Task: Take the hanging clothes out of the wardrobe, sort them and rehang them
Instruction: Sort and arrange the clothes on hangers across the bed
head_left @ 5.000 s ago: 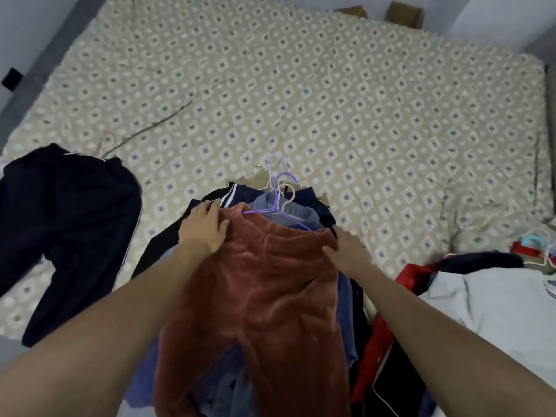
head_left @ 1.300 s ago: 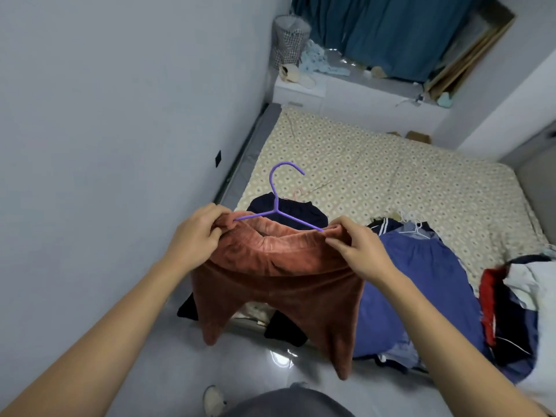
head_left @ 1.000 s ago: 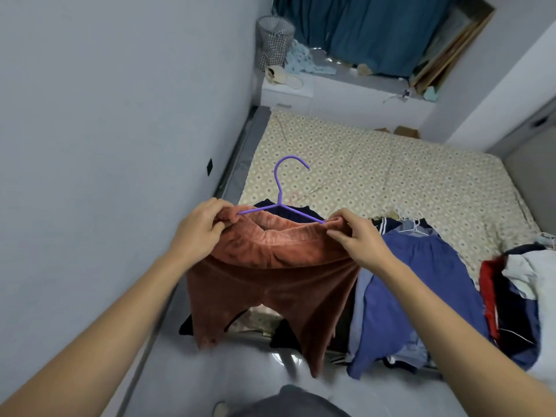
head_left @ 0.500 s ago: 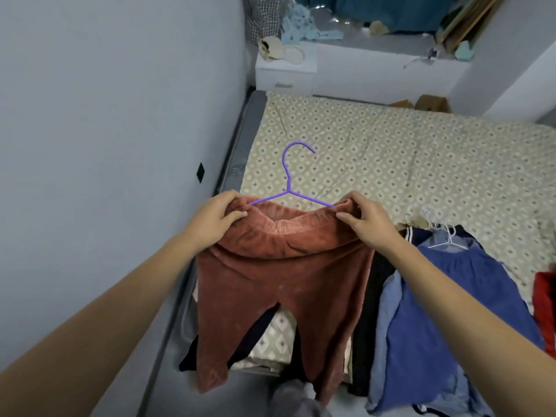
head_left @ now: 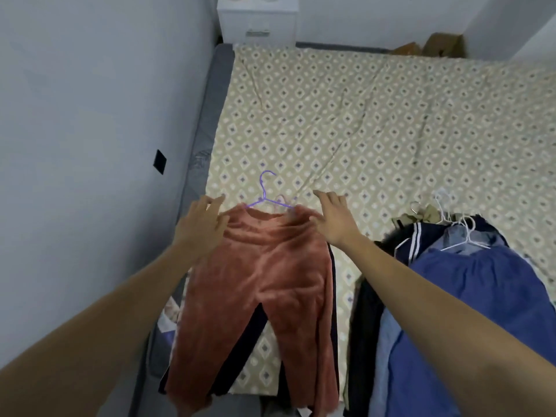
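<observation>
Fingers of both hands were spread and slack over the waistband of the rust-coloured trousers (head_left: 258, 284), gripping nothing. From the head camera, the left hand (head_left: 201, 225) hovered at the waistband's left corner and the right hand (head_left: 332, 219) at its right; whether the palms touched the cloth I could not tell. The trousers lay flat near the left edge of the bed (head_left: 376, 121), still on the purple hanger (head_left: 266, 197), legs trailing over the bed's near side. I judged they had been laid there as a sorted group of their own, on top of a dark garment (head_left: 240, 350) whose edge showed between the legs.

To the right, apart from them, lay a heap of blue and navy clothes (head_left: 469, 296) on white hangers (head_left: 463, 233), presumably awaiting sorting. A white nightstand (head_left: 258, 21) stood beyond the bed's far corner. Nothing blocked either hand's way to the heap.
</observation>
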